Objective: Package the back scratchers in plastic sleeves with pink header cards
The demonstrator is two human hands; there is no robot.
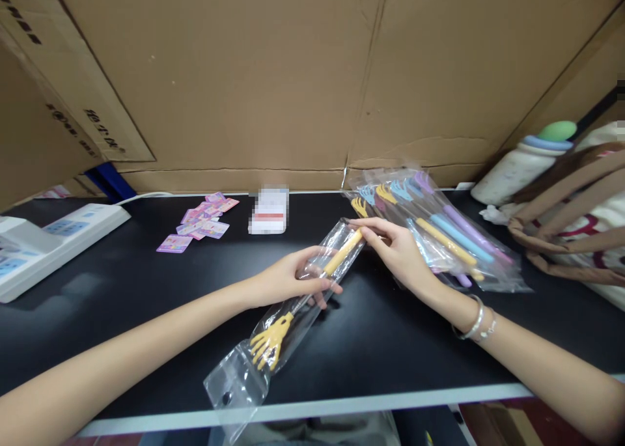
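Note:
A yellow back scratcher [344, 253] lies slantwise in a clear plastic bag [237, 379], its hand-shaped end toward the table's front edge. My left hand [297, 278] is wrapped round the bag near the middle of the scratcher. With thumb and fingers my right hand [390, 241] pinches the handle end through the plastic. Behind my right hand, several more bagged back scratchers [446, 241] in yellow, blue and purple are spread in a pile on the black table [180, 342].
A white power strip [63, 237] stands at the left. Several small pink and purple cards [200, 223] lie in a heap, beside a blurred white pack [268, 211]. At the right are a white bottle [517, 169] and a bag with brown straps [576, 211]. Cardboard [254, 75] walls the back.

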